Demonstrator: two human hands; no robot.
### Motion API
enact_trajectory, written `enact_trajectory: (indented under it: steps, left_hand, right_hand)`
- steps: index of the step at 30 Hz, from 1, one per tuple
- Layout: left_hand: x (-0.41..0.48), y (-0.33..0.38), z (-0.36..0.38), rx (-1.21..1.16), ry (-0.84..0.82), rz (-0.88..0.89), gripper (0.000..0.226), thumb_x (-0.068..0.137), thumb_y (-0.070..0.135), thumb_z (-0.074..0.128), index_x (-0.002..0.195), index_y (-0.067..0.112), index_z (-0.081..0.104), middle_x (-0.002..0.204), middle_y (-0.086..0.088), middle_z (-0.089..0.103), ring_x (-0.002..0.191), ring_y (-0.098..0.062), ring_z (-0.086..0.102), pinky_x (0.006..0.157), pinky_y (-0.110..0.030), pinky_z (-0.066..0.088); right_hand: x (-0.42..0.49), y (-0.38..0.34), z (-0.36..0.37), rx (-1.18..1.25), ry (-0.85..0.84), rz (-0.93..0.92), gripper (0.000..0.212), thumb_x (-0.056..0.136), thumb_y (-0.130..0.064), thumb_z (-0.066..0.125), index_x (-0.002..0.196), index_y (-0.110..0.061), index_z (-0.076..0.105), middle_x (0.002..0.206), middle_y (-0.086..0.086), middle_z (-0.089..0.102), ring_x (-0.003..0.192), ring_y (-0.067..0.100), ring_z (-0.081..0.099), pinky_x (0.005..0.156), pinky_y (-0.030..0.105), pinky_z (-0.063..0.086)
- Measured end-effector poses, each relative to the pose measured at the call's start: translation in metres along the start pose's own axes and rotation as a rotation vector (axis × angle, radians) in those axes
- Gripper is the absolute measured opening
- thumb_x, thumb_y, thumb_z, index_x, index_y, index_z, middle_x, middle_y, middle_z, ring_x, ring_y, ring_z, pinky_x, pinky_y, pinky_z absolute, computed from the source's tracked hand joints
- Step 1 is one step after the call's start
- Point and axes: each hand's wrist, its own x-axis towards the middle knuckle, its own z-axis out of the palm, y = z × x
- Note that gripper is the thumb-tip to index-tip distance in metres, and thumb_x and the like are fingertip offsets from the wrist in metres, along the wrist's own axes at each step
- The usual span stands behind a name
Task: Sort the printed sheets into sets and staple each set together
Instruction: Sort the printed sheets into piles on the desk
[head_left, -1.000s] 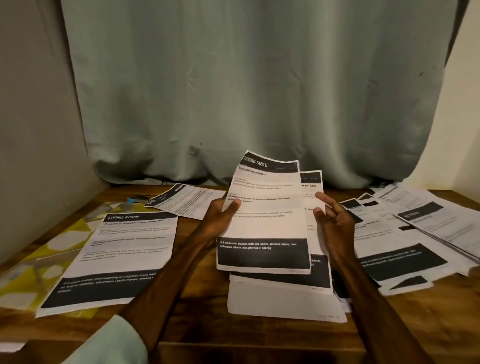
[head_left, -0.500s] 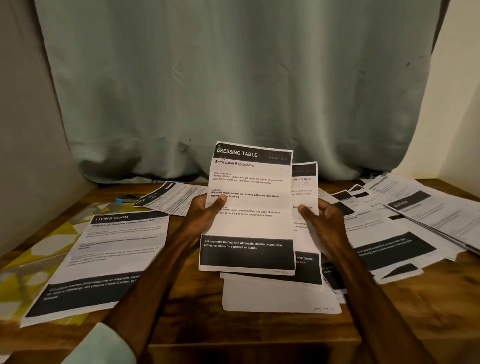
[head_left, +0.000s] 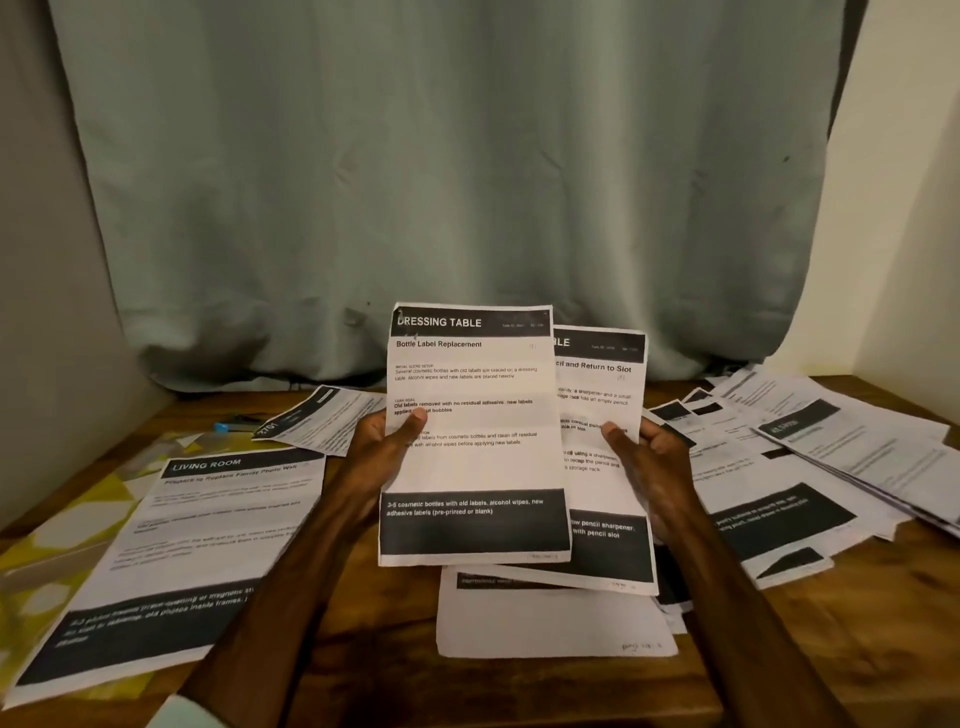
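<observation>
My left hand (head_left: 382, 452) holds a printed sheet headed "DRESSING TABLE" (head_left: 472, 457) upright above the table, thumb on its front. My right hand (head_left: 649, 462) grips a second sheet (head_left: 605, 441) behind it, offset to the right, with a pencil-sharpener text. Under them a small pile of sheets (head_left: 550, 618) lies flat. A "LIVING ROOM" sheet (head_left: 182, 551) lies at the left, another sheet (head_left: 322, 418) behind it. A loose spread of sheets (head_left: 810, 467) covers the right side. No stapler is visible.
The wooden table (head_left: 363, 639) ends at its front edge just below my forearms. A yellow patterned cloth (head_left: 62, 525) lies under the left sheets, with a small blue object (head_left: 222, 427) at the back left. A pale green curtain (head_left: 467, 182) hangs behind.
Both sheets have been raised more upright and closer to me. My right hand has closed onto the rear sheet and drawn it out to the right, showing its heading.
</observation>
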Motion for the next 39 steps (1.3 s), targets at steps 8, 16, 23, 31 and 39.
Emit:
enact_trajectory:
  steps: [8,16,23,31,39]
  left_hand:
    - [-0.009,0.009,0.005,-0.01,-0.005,0.018,0.018,0.098,0.023,0.067,0.114,0.014,0.067,0.108,-0.009,0.078,0.095,-0.031,0.076,0.09,-0.052,0.06]
    - [-0.011,0.009,0.012,0.011,-0.023,0.02,0.014,0.098,0.023,0.066,0.11,0.015,0.067,0.109,-0.012,0.077,0.091,-0.028,0.077,0.075,-0.038,0.064]
    - [-0.017,0.015,0.012,-0.083,-0.092,-0.074,0.028,0.095,0.026,0.07,0.121,0.014,0.065,0.11,-0.012,0.078,0.099,-0.035,0.075,0.084,-0.051,0.062]
    - [0.004,0.02,-0.045,-0.232,0.219,0.004,0.055,0.082,0.035,0.08,0.13,0.013,0.063,0.116,-0.011,0.076,0.101,-0.032,0.075,0.083,-0.047,0.06]
    - [0.011,0.012,-0.058,-0.244,0.267,-0.025,0.038,0.096,0.028,0.069,0.129,0.008,0.064,0.101,-0.008,0.079,0.081,-0.023,0.078,0.063,-0.037,0.063]
  right_hand:
    - [-0.004,-0.008,-0.014,-0.043,0.03,-0.01,0.022,0.094,-0.02,0.073,0.116,-0.021,0.069,0.1,0.005,0.078,0.072,0.024,0.077,0.053,0.031,0.061]
    - [-0.018,-0.024,-0.018,-0.036,-0.006,0.015,0.021,0.094,-0.021,0.072,0.115,-0.021,0.069,0.097,0.006,0.079,0.076,0.027,0.078,0.055,0.033,0.061]
    - [-0.035,-0.043,0.044,-0.281,-0.206,-0.069,0.019,0.097,-0.035,0.067,0.104,-0.018,0.072,0.096,0.001,0.079,0.085,0.022,0.077,0.078,0.039,0.064]
    - [0.013,-0.051,0.005,-0.088,-0.146,-0.011,0.045,0.109,-0.039,0.041,0.121,-0.005,0.067,0.118,0.016,0.073,0.101,0.03,0.073,0.081,0.04,0.06]
    - [0.031,-0.01,-0.011,-0.489,-0.105,-0.146,0.008,0.096,-0.01,0.068,0.098,-0.013,0.076,0.104,0.006,0.077,0.095,0.021,0.073,0.075,0.032,0.062]
